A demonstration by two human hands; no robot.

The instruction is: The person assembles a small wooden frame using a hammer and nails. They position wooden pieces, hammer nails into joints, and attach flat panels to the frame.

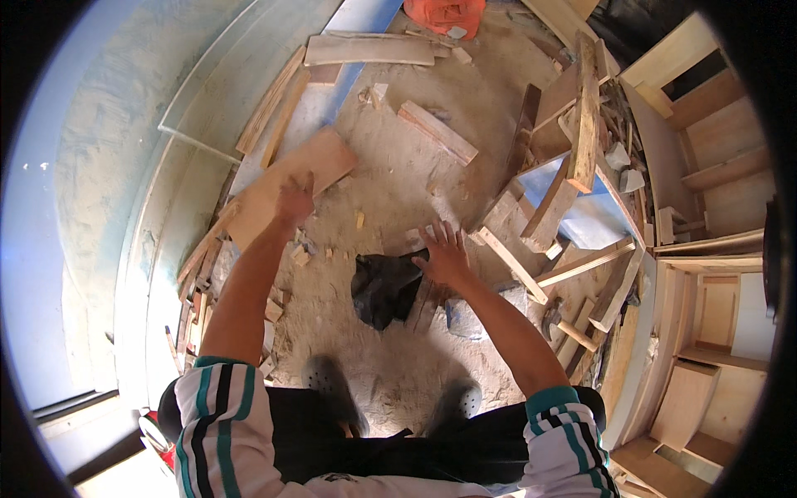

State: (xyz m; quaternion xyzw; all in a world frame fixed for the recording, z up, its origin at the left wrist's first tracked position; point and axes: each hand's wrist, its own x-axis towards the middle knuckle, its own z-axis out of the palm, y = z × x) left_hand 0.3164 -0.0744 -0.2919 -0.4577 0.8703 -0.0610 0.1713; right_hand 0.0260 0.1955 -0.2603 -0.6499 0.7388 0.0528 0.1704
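A flat brown wooden board [329, 158] lies slanted on the left side, over other scraps of wood. My left hand [295, 201] grips the board's right edge, with its fingers bent over the top face. My right hand [447, 256] is spread out low over the dusty ground, and nothing is held in it. Its thumb lies at the edge of a crumpled black plastic sheet or bag [383, 290]; I cannot tell whether they touch. Small wood chips [300, 254] are scattered between my two hands.
A wood block [438, 133] and a pale plank [369, 51] lie farther off, near an orange bag [446, 15]. Piled timber and a blue-white panel [594, 212] stand at right, beside wooden cabinet frames [706, 249]. A pale wall [108, 174] bounds the left. My shoes [332, 390] are close below.
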